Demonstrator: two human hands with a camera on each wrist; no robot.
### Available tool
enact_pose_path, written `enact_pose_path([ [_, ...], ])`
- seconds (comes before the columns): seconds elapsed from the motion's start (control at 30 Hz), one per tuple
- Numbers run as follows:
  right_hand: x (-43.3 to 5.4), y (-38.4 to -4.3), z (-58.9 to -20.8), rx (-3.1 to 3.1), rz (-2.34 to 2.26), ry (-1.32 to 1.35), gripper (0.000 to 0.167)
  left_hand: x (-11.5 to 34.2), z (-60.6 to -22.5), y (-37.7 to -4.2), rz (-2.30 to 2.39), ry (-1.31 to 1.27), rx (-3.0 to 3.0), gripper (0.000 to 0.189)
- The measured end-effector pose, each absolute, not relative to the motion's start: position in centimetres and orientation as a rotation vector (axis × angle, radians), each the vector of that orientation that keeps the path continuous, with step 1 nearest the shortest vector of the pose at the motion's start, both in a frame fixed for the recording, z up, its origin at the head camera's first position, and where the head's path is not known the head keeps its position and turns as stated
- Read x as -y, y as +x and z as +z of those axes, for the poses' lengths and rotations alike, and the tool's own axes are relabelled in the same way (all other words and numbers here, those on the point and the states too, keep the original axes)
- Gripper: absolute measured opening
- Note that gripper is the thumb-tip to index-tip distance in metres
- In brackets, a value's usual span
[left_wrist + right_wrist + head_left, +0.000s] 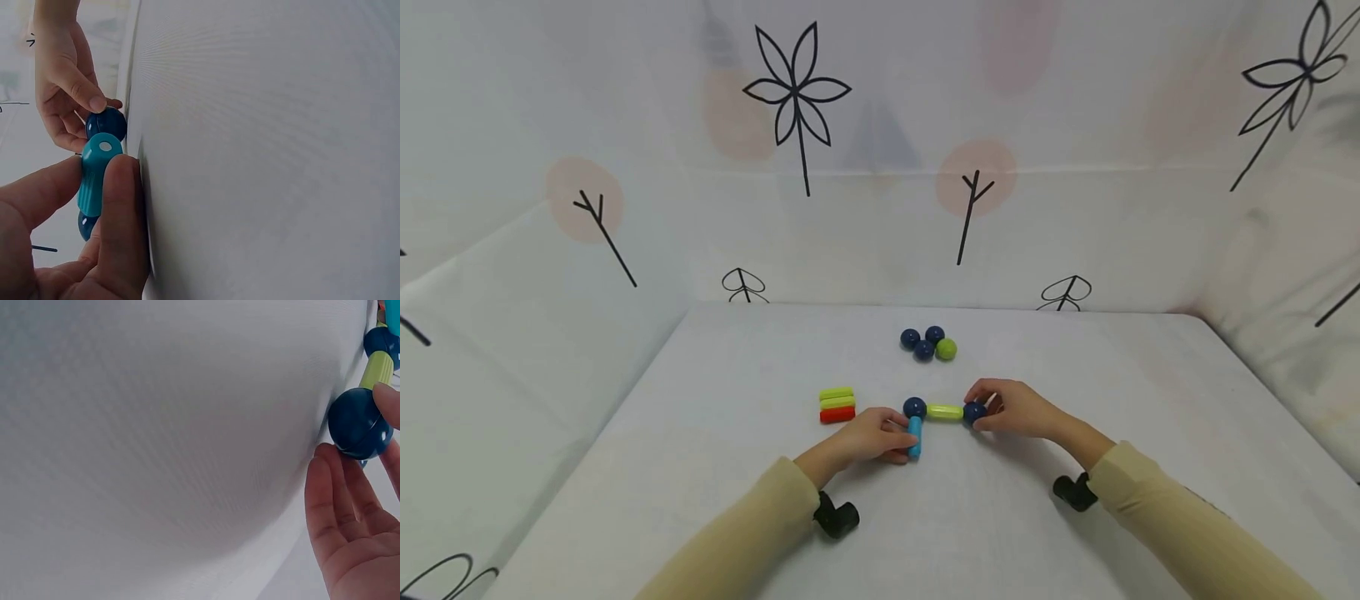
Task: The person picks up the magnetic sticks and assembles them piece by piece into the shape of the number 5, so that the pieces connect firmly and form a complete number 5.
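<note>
Between thumb and fingers, my left hand (874,435) pinches a light-blue rod (914,437). The rod's far end meets a dark-blue ball (914,407). From that ball a yellow-green rod (944,412) runs right to a second dark-blue ball (973,412). My right hand (1017,408) holds this second ball with its thumb and fingers, which the right wrist view shows around the ball (360,424). In the left wrist view, the blue rod (94,178) shows a hole in its near end.
Left of the hands lie two yellow-green rods (837,397) and a red rod (837,414) side by side. Farther back sit several dark-blue balls (923,350) and a green ball (947,349). A patterned cloth (880,233) rises behind the white table (760,350).
</note>
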State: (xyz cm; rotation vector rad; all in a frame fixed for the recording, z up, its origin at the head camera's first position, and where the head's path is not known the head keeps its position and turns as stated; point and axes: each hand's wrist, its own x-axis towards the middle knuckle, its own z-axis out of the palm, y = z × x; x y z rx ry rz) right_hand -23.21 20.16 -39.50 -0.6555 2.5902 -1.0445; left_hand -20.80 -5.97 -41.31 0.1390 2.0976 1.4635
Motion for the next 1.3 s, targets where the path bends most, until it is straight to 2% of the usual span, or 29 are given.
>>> enact_pose_path([
  [0.27, -19.6, -23.4, -39.0, -2.628, -1.007, -0.688, 0.030, 5.8, -41.1, -20.7, 1.448, 0.134, -2.115, 0.043],
  [0.8, -16.3, -24.0, -39.3, -2.626, -1.075, -0.969, 0.019, 5.9, -41.1, -20.8, 1.457, 0.122, -2.094, 0.043],
  [1.3, -15.1, -24.2, -39.8, -2.608, -1.066, -0.975, 0.027, 5.2, -41.4, -21.0, 1.509, 0.106, -2.056, 0.041],
])
